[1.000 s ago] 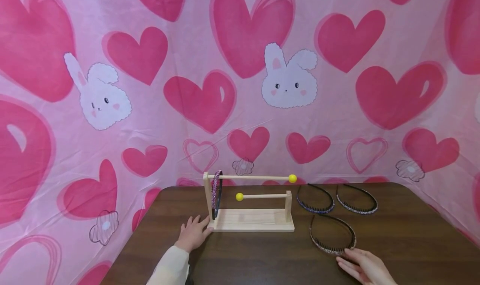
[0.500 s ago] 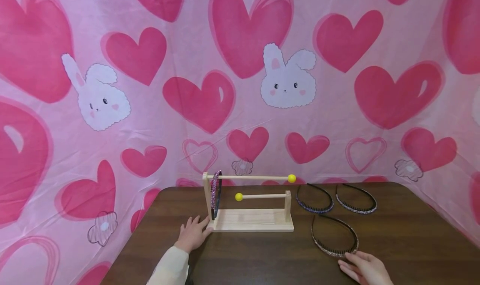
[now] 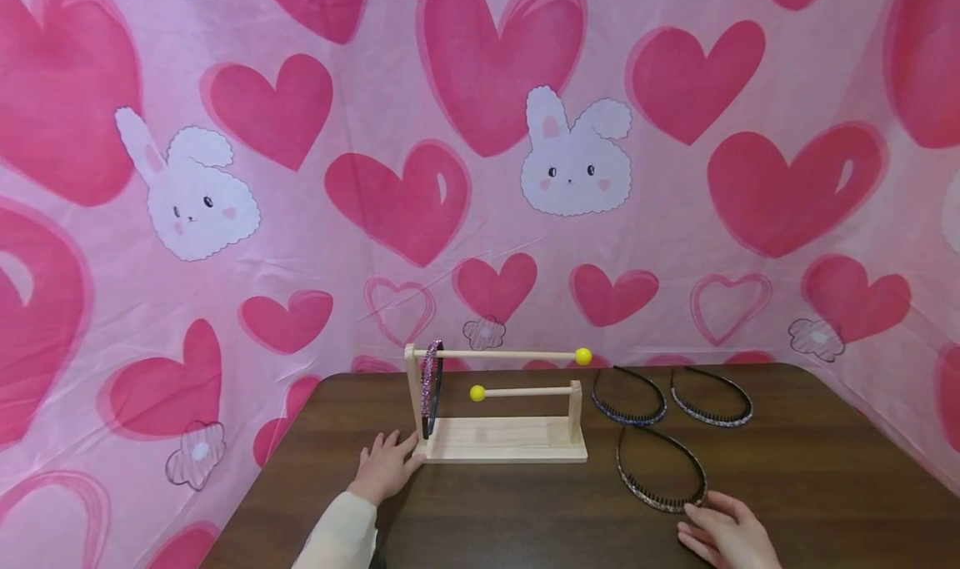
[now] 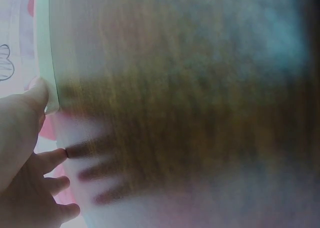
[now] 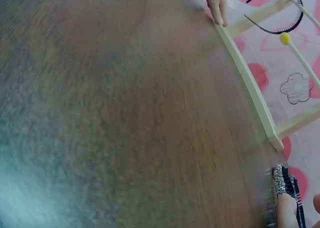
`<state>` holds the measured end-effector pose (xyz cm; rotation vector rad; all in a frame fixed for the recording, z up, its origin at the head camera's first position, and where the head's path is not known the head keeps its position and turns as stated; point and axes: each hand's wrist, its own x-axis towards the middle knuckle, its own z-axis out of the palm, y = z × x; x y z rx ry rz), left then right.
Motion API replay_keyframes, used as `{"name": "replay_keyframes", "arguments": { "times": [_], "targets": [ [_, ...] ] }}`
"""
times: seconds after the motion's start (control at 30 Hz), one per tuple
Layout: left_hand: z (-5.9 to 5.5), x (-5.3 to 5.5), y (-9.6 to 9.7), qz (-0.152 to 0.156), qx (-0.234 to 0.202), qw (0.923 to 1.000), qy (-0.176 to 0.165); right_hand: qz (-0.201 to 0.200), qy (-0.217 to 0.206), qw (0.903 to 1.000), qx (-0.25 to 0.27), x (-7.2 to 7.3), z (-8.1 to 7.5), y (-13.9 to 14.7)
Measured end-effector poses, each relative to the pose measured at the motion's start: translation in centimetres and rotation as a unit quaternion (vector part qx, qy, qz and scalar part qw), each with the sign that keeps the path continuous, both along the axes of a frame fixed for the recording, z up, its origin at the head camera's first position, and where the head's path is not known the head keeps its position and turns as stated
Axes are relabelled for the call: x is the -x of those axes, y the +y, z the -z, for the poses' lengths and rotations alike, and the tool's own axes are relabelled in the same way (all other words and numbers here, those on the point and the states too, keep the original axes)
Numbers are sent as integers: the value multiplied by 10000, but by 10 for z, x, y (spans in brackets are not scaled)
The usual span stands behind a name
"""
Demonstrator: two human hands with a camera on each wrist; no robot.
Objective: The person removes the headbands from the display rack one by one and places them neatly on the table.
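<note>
In the head view my left hand [image 3: 384, 467] rests on the table with fingers spread, touching the left end of a wooden rack [image 3: 502, 451]. The left wrist view has its thumb [image 4: 37, 95] against the base edge. A pink glitter headband [image 3: 428, 386] hangs at the post end of the rack's upper rod. At the right, my right hand [image 3: 729, 531] pinches the front rim of a dark toothed headband [image 3: 660, 502] with a glittery band. The right wrist view catches the thumb [image 5: 286, 210] over that sparkly rim; the other fingers are mostly cut off.
Behind the held headband lie a blue glitter headband [image 3: 633, 421] and a silvery headband [image 3: 720, 422]. The rack's rods end in yellow balls, one upper [image 3: 583, 356] and one lower [image 3: 477, 393]. A pink heart-printed cloth [image 3: 495, 236] hangs behind the brown table [image 3: 525, 519].
The pinched headband shifts slightly right, then back left and a little away from me, with my right hand moving along. My left hand and the rack stay put.
</note>
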<state>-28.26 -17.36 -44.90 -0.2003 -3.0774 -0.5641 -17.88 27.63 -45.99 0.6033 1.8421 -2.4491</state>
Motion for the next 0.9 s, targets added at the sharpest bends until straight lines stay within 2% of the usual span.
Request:
{"name": "replay_keyframes", "arguments": {
  "times": [0.3,0.43,0.5,0.6,0.7,0.83,0.9],
  "targets": [
    [5,2,0,-52,77,9999,109,-120,457,9977,-484,-1,-6,-6],
    [6,3,-1,-43,80,9999,135,-123,1128,9898,-863,2,-13,-11],
    [6,3,-2,-44,74,9999,134,-121,1692,9802,-1018,7,-16,-14],
    [5,3,-1,-40,80,9999,119,-287,2556,9585,-1228,16,-17,-13],
    [4,3,-1,-52,79,9999,84,-593,3439,9268,-1384,30,-14,-10],
    [4,2,-1,-46,76,9999,82,-665,3814,9039,-1819,35,-35,-20],
    [4,2,-1,-40,78,9999,94,-570,3841,8990,-2025,36,-52,-29]
  ]
}}
